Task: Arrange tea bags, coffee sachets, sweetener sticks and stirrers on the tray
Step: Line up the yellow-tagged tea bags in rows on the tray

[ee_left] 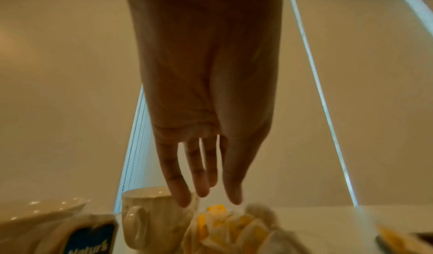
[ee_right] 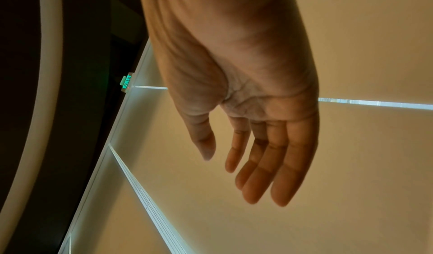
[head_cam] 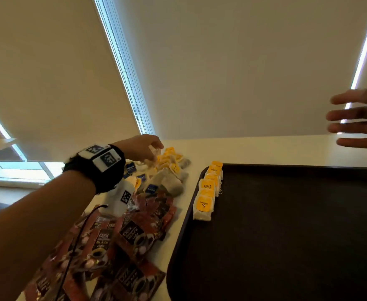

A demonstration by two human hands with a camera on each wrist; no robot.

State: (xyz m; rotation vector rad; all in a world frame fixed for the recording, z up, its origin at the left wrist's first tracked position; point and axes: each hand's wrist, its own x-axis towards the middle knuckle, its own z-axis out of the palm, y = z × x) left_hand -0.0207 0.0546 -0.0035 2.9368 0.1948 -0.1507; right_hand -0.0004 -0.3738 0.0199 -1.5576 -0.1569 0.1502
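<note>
A: Tea bags lined up on the tray, between both hands?
B: Yep. Left hand fingers loose over the loose tea bag pile; right hand spread wide, holding nothing.

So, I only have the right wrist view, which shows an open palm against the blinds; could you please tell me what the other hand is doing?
Observer: The left hand hovers with straight fingers over a loose pile of tea bags beside a white mug, holding nothing.
Operator: Thank you. Is anything arranged yet?
Observer: Yes, one row of yellow-tagged tea bags lies along the left edge of the black tray.
Operator: And where is the coffee, please?
Observer: The coffee sachets are heaped on the table, left of the tray.
</note>
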